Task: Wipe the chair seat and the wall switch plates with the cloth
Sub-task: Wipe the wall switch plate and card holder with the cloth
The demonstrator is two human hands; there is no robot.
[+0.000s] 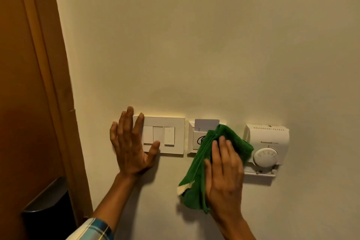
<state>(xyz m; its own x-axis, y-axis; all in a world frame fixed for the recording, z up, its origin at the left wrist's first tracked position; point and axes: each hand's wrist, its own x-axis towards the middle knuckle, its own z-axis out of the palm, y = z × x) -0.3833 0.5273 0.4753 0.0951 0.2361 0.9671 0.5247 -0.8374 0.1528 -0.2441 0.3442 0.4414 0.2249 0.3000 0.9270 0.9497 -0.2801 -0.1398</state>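
Observation:
A white switch plate (175, 134) with three rocker switches is mounted on the cream wall. My left hand (130, 146) lies flat and spread over its left end, holding nothing. To its right is a key-card holder plate (196, 136) with a white card (206, 122) standing in it. My right hand (224, 171) presses a green cloth (196, 177) flat against the wall over the lower right part of that holder. The cloth hangs down below the hand. No chair is in view.
A white thermostat (266, 146) with a round dial sits on the wall just right of the cloth. A brown wooden door (23, 84) and its frame fill the left edge, with a dark metal handle plate (46, 200) low down.

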